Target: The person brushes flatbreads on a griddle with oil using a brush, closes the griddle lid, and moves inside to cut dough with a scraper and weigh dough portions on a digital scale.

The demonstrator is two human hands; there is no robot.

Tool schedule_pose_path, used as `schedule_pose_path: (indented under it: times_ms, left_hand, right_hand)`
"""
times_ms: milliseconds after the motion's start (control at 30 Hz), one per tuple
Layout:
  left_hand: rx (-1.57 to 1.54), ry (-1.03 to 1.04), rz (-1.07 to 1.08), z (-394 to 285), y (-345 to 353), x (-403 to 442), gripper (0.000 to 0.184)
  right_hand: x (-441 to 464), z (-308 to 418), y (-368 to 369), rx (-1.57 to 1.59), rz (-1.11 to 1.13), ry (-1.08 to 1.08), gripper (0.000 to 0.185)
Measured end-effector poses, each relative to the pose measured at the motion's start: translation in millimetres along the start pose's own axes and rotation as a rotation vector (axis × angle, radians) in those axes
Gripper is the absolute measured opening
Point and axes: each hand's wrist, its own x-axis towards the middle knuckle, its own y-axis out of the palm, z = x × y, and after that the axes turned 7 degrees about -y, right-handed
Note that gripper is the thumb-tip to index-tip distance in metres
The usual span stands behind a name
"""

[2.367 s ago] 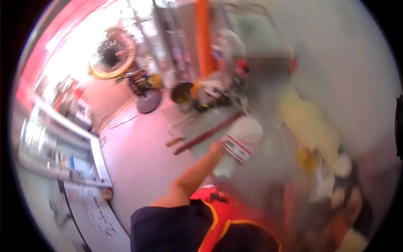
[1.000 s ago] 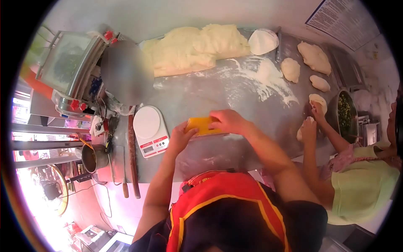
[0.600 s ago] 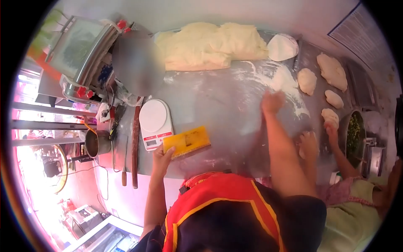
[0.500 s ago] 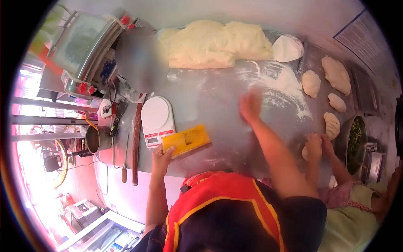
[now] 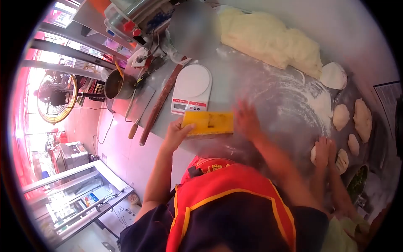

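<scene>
My left hand (image 5: 178, 132) grips the left end of a yellow rectangular brush (image 5: 211, 122) with a dark mark on its face and a brownish lower edge. It is held level over the front of the metal table, just below a white kitchen scale (image 5: 192, 89). Blurred by motion, my right hand (image 5: 247, 119) is beside the brush's right end with its fingers apart and nothing visible in it. Whether it touches the brush or the tabletop I cannot tell. White flour (image 5: 318, 105) is smeared on the table to its right.
A large slab of dough (image 5: 273, 40) lies along the back. Several dough pieces (image 5: 341, 116) sit at right, where a co-worker's hands (image 5: 324, 151) press on dough near a bowl of chopped greens (image 5: 357, 182). A wooden rod (image 5: 163, 101) and a pot (image 5: 119, 84) are at left.
My right hand has come down and left over the table towards the brush. My left hand has turned the brush level. The head view has rotated, shifting the whole scene.
</scene>
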Motion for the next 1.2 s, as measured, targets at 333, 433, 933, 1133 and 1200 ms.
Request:
schedule_pose_path:
  times_ms: [333,433,933,1133,1200]
  left_hand:
    - [-0.115,0.078,-0.034,1,-21,11,0.021]
    - [-0.075,0.094,-0.036,-2,-22,15,0.022]
    - [0.467,0.722,0.099,0,66,21,0.021]
    - [0.775,0.593,-0.516,67,26,50,0.037]
    - [0.864,0.485,-0.53,74,10,45,0.046]
  right_hand:
    - [-107,-66,-9,-0.33,-0.039,0.757,0.056]
    - [-66,-31,8,-0.268,-0.025,0.61,0.059]
    - [-12,40,-127,0.271,0.103,0.267,0.032]
    - [-69,27,-134,0.038,0.007,0.586,0.024]
    - [-79,24,-134,-0.032,-0.016,0.635,0.023]
